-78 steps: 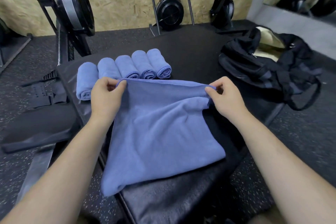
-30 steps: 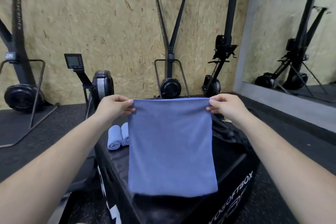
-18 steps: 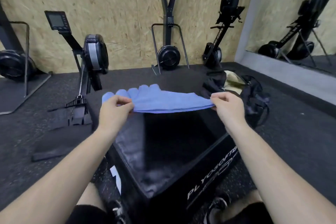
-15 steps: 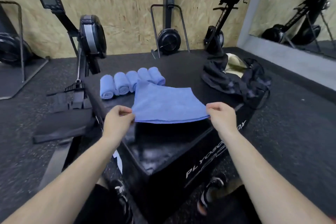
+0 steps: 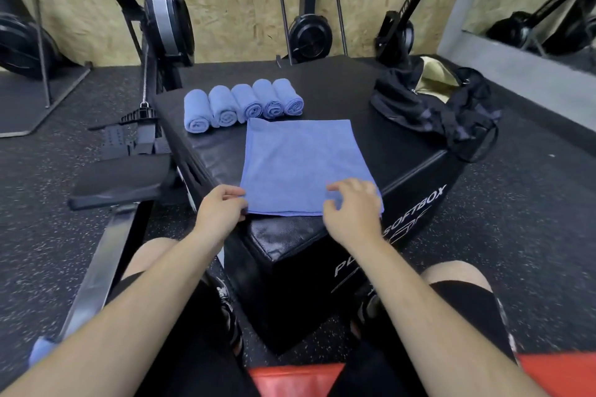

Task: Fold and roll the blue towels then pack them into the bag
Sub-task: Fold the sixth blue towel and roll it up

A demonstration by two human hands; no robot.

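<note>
Atop a black gym box (image 5: pixel 322 87), a folded blue towel (image 5: pixel 300 164) lies flat before five rolled towels (image 5: pixel 245 105) and the open bag (image 5: pixel 432 103), the left hand (image 5: pixel 221 211) pinching its near corner, the right hand (image 5: pixel 353 211) resting on it with a grip too blurred to judge; rolling it tightly from the near edge looks next.

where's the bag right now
In the head view the bag sits open on the far right corner of the box, right of the five rolled towels.
</note>
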